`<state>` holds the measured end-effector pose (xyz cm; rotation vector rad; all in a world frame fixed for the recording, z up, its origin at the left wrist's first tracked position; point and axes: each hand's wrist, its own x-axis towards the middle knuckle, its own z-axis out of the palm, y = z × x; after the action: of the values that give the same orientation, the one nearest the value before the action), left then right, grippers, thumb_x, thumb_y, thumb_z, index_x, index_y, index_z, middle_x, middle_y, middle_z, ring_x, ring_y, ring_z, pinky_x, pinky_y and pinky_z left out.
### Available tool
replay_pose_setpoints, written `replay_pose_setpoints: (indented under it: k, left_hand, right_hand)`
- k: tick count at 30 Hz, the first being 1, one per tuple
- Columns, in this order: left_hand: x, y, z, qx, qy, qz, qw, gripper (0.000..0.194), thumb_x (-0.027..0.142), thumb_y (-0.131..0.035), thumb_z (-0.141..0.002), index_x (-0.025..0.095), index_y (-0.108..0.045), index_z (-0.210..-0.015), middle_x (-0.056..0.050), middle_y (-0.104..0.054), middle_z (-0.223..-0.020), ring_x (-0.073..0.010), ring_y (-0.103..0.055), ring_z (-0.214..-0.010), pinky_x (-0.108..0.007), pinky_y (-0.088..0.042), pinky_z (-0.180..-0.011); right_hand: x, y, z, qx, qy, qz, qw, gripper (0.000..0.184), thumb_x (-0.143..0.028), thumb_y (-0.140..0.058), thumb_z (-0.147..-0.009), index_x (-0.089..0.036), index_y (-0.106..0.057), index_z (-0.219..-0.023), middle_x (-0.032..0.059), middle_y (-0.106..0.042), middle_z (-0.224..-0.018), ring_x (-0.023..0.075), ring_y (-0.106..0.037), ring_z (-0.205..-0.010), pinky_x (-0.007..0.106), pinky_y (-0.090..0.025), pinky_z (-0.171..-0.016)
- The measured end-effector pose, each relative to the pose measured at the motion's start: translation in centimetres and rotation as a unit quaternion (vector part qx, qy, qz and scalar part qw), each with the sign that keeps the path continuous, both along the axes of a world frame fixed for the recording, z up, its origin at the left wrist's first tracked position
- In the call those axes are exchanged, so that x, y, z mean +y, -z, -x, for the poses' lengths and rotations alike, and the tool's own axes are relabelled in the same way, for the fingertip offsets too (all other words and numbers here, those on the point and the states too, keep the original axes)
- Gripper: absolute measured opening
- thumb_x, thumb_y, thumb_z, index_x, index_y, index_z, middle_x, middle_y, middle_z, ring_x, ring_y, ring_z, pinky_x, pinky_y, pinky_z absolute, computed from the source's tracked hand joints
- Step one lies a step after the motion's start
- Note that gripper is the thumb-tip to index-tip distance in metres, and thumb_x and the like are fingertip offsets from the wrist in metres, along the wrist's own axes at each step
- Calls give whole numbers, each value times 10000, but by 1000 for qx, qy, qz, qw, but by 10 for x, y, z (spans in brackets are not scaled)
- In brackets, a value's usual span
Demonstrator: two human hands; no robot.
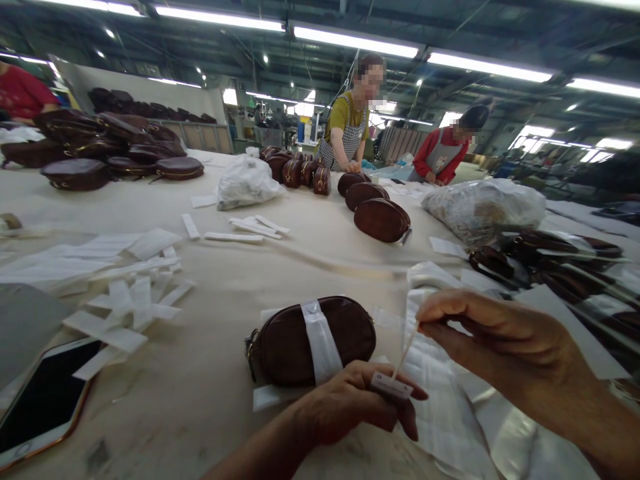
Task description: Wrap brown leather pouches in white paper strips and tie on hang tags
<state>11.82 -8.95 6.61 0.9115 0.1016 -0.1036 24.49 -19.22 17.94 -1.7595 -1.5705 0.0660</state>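
Note:
My left hand (345, 403) is closed on a small white printed label (391, 385), which lies across its fingers. Above it to the right, my right hand (500, 353) pinches the top of a thin pale stick or cord (406, 350); which of the two I cannot tell. Its lower end meets the label. Just beyond my left hand a dark brown oval bag (285, 340) lies on the table, with a white wrapping band (321, 343) around its middle. White foam sheets (440, 407) are spread under my right hand.
White paper strips (135, 303) are heaped at left, near a phone (45, 393). More brown bags (383, 220) stand farther back, others (565, 257) lie at right beside a clear plastic bag (485, 207). Two people (345, 127) work across the table; another person's red sleeve (25, 93) shows far left.

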Motion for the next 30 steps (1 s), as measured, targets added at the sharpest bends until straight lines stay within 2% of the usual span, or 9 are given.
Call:
replay_pose_setpoints:
  k: [6,10,14,17,19,22,27,30]
  left_hand:
    - [0,17,2,2,30,-10,999,434,99,-558,-536,106,-681,-952,-40,-621,-681,-154,-542,-677,-242,-392,-673]
    - [-5,24,4,-1,11,-6,1000,380,120,-551,-540,93,-696,-890,-52,-619,-662,-160,-548,-673,-252,-387,-685]
    - [1,17,6,-3,20,3,1000,530,120,-594,-493,117,-664,-1017,-61,-670,-766,-152,-565,-689,-232,-352,-662]
    - [9,8,7,-34,2,0,999,543,170,-649,-551,143,-627,-1092,-91,-687,-910,-186,-602,-820,-255,-366,-734]
    - [12,3,6,-42,-19,1,999,443,257,-641,-639,127,-639,-1062,-120,-686,-927,-219,-617,-887,-276,-375,-763]
    - [12,-3,4,-29,-34,11,999,383,346,-600,-717,87,-669,-991,-158,-687,-893,-233,-639,-844,-281,-404,-733]
    - [7,-1,1,-26,-43,15,999,265,243,-571,-663,59,-708,-796,-162,-689,-851,-242,-639,-809,-338,-445,-811]
    - [6,5,0,-35,-44,25,998,276,207,-523,-624,69,-708,-775,-149,-691,-843,-252,-633,-813,-352,-449,-809]
  right_hand:
    - [-4,8,-1,-49,-23,5,999,175,-110,-546,-807,-259,-578,-893,-29,-652,-808,114,-616,-707,182,-478,-646]
    - [-4,14,-4,-78,-32,11,996,188,-97,-522,-818,-252,-565,-915,-17,-652,-805,117,-618,-699,201,-474,-646]
    - [-3,15,-9,-70,-19,11,997,165,-112,-532,-823,-253,-570,-901,-28,-649,-803,106,-615,-706,189,-471,-657]
    - [-3,15,-11,-71,-19,7,997,156,-110,-537,-816,-249,-570,-881,-34,-645,-784,102,-615,-697,181,-471,-652]
    - [-3,17,-12,-77,-22,6,997,157,-107,-536,-814,-247,-568,-879,-32,-646,-784,102,-617,-697,182,-472,-652]
    - [-3,20,-13,-78,-27,3,997,163,-107,-529,-819,-245,-566,-895,-28,-647,-784,101,-616,-689,186,-475,-654]
    - [-4,22,-13,-74,-9,-3,997,130,-126,-535,-809,-231,-590,-862,-6,-661,-756,125,-624,-667,209,-490,-624]
    - [-6,22,-13,-72,-8,-7,997,139,-123,-538,-800,-239,-594,-853,-8,-664,-755,129,-629,-666,211,-494,-619]
